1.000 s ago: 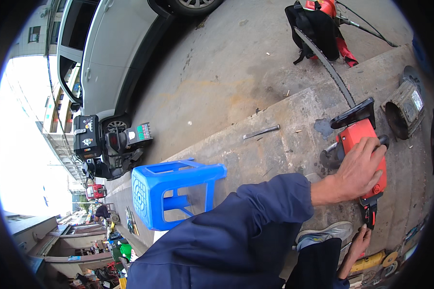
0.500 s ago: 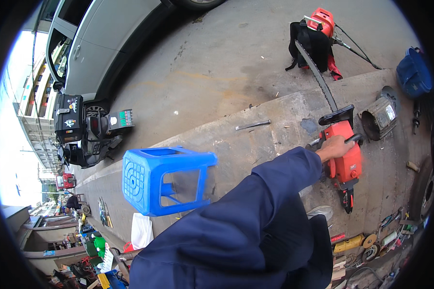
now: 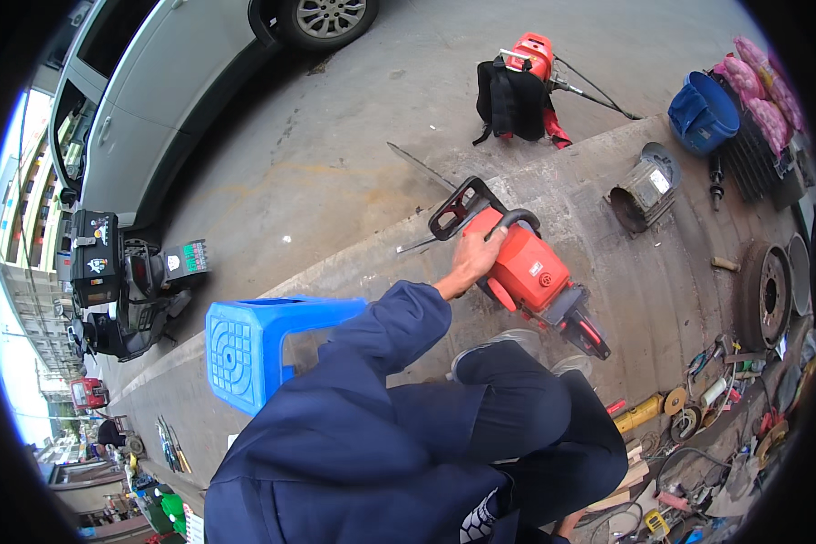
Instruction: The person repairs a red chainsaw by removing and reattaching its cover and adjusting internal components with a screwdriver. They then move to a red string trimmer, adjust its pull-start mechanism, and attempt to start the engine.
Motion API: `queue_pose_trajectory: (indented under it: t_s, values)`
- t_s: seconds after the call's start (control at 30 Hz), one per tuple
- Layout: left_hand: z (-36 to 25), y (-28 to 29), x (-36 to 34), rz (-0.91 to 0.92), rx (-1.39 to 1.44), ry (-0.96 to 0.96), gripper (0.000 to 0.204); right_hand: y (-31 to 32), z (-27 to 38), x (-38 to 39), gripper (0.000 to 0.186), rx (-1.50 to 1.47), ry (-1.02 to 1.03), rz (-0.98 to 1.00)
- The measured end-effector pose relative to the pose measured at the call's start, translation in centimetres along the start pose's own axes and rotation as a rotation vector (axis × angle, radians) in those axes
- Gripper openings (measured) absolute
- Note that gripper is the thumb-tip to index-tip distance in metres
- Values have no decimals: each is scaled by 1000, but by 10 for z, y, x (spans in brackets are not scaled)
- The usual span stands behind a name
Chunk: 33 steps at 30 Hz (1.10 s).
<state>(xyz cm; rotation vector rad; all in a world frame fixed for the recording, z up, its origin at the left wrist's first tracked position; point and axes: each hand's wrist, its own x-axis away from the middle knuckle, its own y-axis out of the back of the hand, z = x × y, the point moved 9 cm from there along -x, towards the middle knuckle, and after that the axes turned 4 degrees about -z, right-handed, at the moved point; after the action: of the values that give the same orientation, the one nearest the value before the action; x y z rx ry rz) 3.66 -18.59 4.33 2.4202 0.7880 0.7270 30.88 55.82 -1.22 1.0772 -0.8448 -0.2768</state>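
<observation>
My left hand (image 3: 476,258) grips the black top handle of a red chainsaw (image 3: 530,272), whose bar (image 3: 422,166) points toward the upper left. The chainsaw is over the concrete step (image 3: 589,208); I cannot tell whether it touches it. My right hand (image 3: 568,524) shows only as a bit of skin at the bottom, beside my dark trouser leg, its fingers hidden. A metal bar (image 3: 412,245) lies beyond the saw, and a blue plastic stool (image 3: 245,354) stands left of my arm.
A silver car (image 3: 163,91), black scooter (image 3: 100,263) and red-engined tool with black pack (image 3: 517,100) stand on the pavement. Rightward are a motor housing (image 3: 644,186), blue bucket (image 3: 703,113), wheel (image 3: 763,295) and scattered tools (image 3: 639,415). A distant person (image 3: 111,433) is at lower left.
My left hand has moved the chainsaw leftward, its bar swinging further left. My right hand has left the rear handle and dropped mostly out of sight. The view has shifted.
</observation>
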Motion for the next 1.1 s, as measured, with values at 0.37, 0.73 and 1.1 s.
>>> queue_pose_trajectory:
  t_s: [0.37, 0.73, 1.1]
  values:
    - [176, 125, 17, -206, 122, 262, 63, 75, -39, -12, 41, -40, -110, -64]
    - [326, 201, 50, -425, 173, 373, 60, 125, 50, -55, 45, 32, 215, -110]
    - [252, 216, 76, -255, -197, 279, 55, 201, 416, -15, 36, -429, 697, -125]
